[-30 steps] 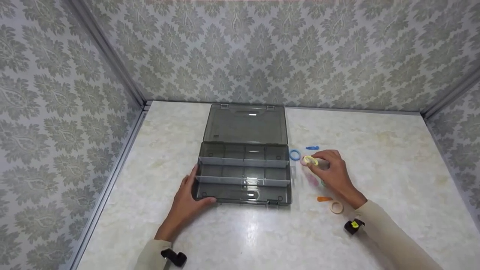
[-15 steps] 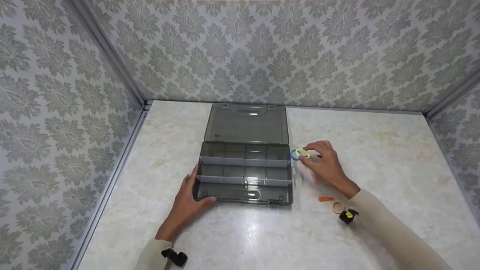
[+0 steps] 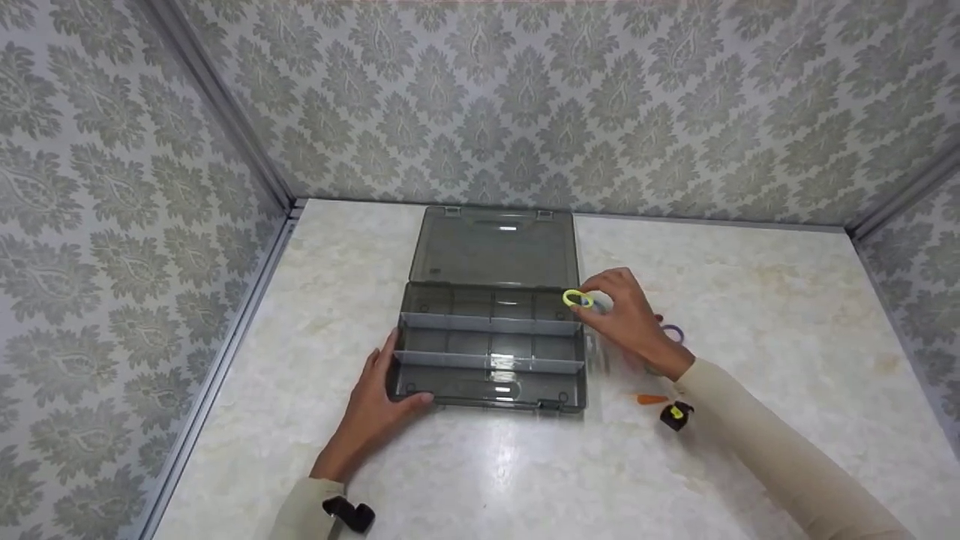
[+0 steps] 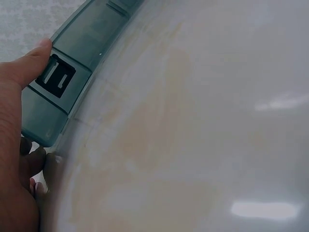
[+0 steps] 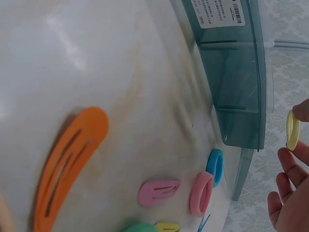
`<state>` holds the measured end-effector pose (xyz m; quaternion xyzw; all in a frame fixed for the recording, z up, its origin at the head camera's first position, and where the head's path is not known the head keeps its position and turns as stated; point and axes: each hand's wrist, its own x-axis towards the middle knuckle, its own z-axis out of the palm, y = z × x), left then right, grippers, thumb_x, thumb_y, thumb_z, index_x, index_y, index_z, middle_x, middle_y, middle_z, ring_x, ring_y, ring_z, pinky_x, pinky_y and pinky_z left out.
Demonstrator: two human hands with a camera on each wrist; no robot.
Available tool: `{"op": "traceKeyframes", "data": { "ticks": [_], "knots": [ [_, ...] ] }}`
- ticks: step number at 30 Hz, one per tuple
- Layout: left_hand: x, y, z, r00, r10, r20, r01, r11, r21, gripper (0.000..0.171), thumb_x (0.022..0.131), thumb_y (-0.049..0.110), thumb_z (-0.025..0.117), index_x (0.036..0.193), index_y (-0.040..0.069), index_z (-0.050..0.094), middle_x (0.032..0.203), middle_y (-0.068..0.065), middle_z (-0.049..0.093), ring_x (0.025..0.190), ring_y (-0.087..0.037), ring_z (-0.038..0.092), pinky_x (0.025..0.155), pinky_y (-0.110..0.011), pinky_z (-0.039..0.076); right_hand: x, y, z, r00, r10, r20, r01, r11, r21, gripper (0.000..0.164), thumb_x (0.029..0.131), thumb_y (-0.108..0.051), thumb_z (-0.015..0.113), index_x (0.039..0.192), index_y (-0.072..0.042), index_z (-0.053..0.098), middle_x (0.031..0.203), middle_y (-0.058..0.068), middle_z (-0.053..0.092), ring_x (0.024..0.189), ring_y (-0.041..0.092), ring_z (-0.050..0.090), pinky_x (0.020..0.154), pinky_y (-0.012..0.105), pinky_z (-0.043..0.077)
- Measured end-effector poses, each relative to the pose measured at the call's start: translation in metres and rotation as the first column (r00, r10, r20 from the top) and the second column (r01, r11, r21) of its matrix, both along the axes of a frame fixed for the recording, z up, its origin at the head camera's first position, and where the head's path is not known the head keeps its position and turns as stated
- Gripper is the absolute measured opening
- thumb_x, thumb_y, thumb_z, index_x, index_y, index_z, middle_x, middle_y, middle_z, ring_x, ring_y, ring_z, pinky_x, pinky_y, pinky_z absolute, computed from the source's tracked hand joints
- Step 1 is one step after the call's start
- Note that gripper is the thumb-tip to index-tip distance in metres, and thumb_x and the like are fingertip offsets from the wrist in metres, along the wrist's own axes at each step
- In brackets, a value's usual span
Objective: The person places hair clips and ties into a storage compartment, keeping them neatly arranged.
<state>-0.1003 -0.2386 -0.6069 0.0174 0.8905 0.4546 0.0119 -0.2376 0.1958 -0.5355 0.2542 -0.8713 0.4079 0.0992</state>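
In the head view, a dark translucent organizer box (image 3: 450,384) lies open on the table, two light dividers (image 3: 487,323) running across it. My left hand (image 3: 373,405) grips its near-left corner, thumb over the front wall and fingers along the left side. Beside the latch (image 4: 55,76), the left wrist view shows that thumb (image 4: 35,63). My right hand (image 3: 628,313) pinches a yellow hair tie (image 3: 568,299) between thumb and fingertips, over the right end of the box's back compartment. Seen from the right wrist, the hair tie (image 5: 290,130) is raised beyond the box's side wall (image 5: 236,92).
Right of the box lie an orange snap hair clip (image 3: 651,400) and a purple hair tie (image 3: 673,328). The right wrist view adds a pink clip (image 5: 153,194), a pink hair tie (image 5: 194,197), a blue hair tie (image 5: 210,162) and a yellow clip (image 5: 167,226). The lid (image 3: 495,247) lies back behind the box.
My right hand has carried the yellow hair tie left and away from me, from above the loose hair accessories to the box's back compartment. The left hand has stayed at its corner.
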Motion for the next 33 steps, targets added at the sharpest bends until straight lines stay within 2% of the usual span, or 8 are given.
{"op": "traceKeyframes", "data": {
  "ticks": [9, 19, 28, 33],
  "knots": [
    [0.000, 0.000, 0.002, 1.000, 0.004, -0.015, -0.004, 1.000, -0.010, 0.120, 0.088, 0.056, 0.091, 0.179, 0.032, 0.017, 0.179, -0.026, 0.024, 0.165, -0.051, 0.020, 0.121, -0.080, 0.030, -0.011, -0.022, 0.005, 0.999, 0.030, -0.026, -0.028, 0.998, 0.056, 0.020, 0.097, -0.020, 0.089, 0.112, -0.009, 0.081, 0.114, 0.008, 0.073, 0.115, 0.030, 0.056, 0.100, 0.053, 0.050],
    [0.002, 0.000, 0.006, 1.000, 0.019, 0.024, -0.018, 0.998, -0.056, 0.120, 0.090, 0.058, 0.089, 0.179, 0.031, 0.015, 0.181, -0.021, 0.022, 0.167, -0.050, 0.016, 0.122, -0.081, 0.029, -0.020, -0.045, 0.013, 0.997, 0.073, -0.004, -0.073, 0.992, 0.102, 0.025, 0.098, -0.023, 0.087, 0.115, -0.005, 0.080, 0.115, 0.017, 0.073, 0.117, 0.035, 0.057, 0.102, 0.057, 0.050],
    [0.001, 0.000, 0.003, 1.000, 0.011, 0.004, -0.010, 0.999, -0.049, 0.119, 0.089, 0.056, 0.090, 0.179, 0.030, 0.016, 0.181, -0.021, 0.023, 0.166, -0.050, 0.018, 0.121, -0.081, 0.029, -0.023, -0.063, 0.011, 0.991, 0.130, -0.028, -0.123, 0.978, 0.166, 0.027, 0.098, -0.025, 0.087, 0.115, -0.005, 0.080, 0.114, 0.014, 0.073, 0.114, 0.035, 0.059, 0.102, 0.059, 0.049],
    [0.000, 0.000, 0.002, 1.000, 0.008, 0.009, -0.008, 1.000, -0.022, 0.120, 0.088, 0.056, 0.090, 0.179, 0.034, 0.015, 0.182, -0.017, 0.023, 0.167, -0.047, 0.017, 0.122, -0.081, 0.028, -0.028, -0.074, 0.012, 0.986, 0.166, -0.014, -0.159, 0.963, 0.219, 0.029, 0.100, -0.026, 0.084, 0.117, -0.002, 0.080, 0.116, 0.018, 0.072, 0.116, 0.036, 0.059, 0.102, 0.059, 0.050]
  ]
}}
